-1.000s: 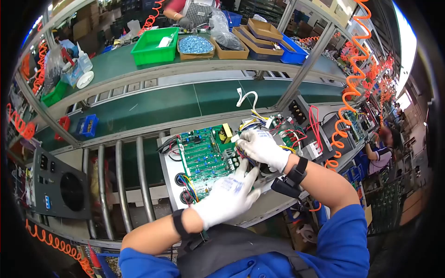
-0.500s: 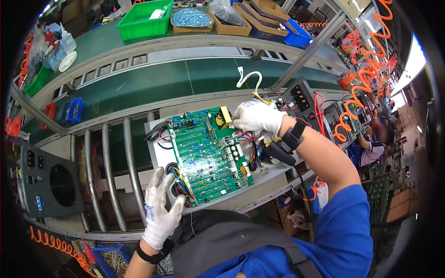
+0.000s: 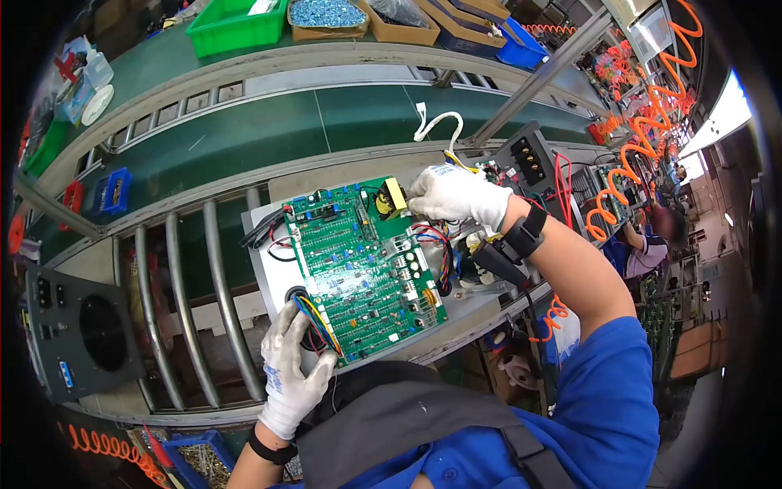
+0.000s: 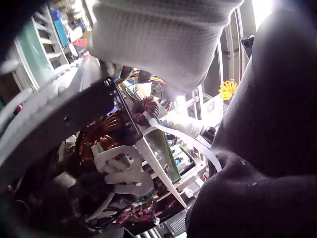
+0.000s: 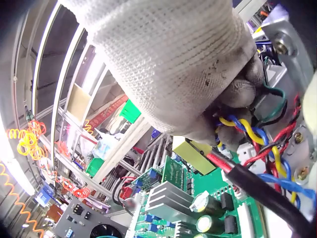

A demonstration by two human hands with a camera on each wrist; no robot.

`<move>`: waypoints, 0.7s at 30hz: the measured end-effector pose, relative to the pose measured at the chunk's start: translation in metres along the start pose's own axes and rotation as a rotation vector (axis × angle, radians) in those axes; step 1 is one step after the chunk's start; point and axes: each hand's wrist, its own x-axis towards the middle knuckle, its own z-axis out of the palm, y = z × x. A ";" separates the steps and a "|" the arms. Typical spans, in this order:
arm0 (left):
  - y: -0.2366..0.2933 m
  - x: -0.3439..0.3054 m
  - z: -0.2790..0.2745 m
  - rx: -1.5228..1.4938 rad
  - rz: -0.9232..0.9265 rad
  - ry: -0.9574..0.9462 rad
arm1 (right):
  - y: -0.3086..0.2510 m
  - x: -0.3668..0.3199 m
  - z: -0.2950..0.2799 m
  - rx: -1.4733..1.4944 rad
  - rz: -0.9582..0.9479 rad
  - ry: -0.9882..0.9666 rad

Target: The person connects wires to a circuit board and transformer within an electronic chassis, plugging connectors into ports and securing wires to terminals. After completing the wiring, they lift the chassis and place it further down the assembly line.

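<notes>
A green circuit board (image 3: pixel 358 269) crowded with components lies on a metal plate (image 3: pixel 262 262). My gloved left hand (image 3: pixel 292 376) rests at the board's near left corner, thumb and fingers spread on either side of the wire-wound ring coils and their coloured wires (image 3: pixel 316 316). One red-and-black ring coil (image 4: pixel 147 109) shows close below that hand in the left wrist view. At the far right corner, next to the yellow transformer (image 3: pixel 394 198), my gloved right hand (image 3: pixel 458 196) pinches twisted blue and yellow wires (image 5: pixel 242 125) with curled fingers. Its fingertips are partly hidden.
A grey fan housing (image 3: pixel 77 334) stands left on the rollers (image 3: pixel 186 310). Behind the board runs a green conveyor (image 3: pixel 236 138), with a green bin (image 3: pixel 236 28) beyond. Orange coiled hoses (image 3: pixel 643 147) hang at right. A white cable (image 3: pixel 444 122) sticks up behind my right hand.
My left hand has gone from the board's near right side to its near left corner, fingers closer in now. My right hand has shifted back to the transformer. The view has turned.
</notes>
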 end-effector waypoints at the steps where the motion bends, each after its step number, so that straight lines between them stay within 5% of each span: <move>1: 0.001 0.001 0.000 0.006 -0.005 -0.005 | -0.001 0.000 0.000 0.005 -0.004 0.009; 9: 0.000 0.001 0.004 -0.006 0.014 0.014 | -0.008 0.006 0.010 -0.038 0.139 0.136; 15: -0.004 -0.002 0.008 0.041 0.035 0.009 | 0.006 0.018 0.012 -0.136 0.081 0.097; 16: -0.008 -0.004 0.010 0.027 0.049 0.028 | 0.044 0.043 0.027 -0.180 -0.136 0.098; 17: -0.011 -0.006 0.012 0.015 0.063 0.057 | 0.042 0.043 0.026 -0.230 -0.147 0.146; 19: -0.013 -0.006 0.011 0.041 0.102 0.051 | 0.002 0.018 0.005 -0.198 0.063 0.068; 21: -0.014 -0.006 0.011 0.066 0.094 0.051 | -0.003 0.011 0.013 -0.213 0.045 0.197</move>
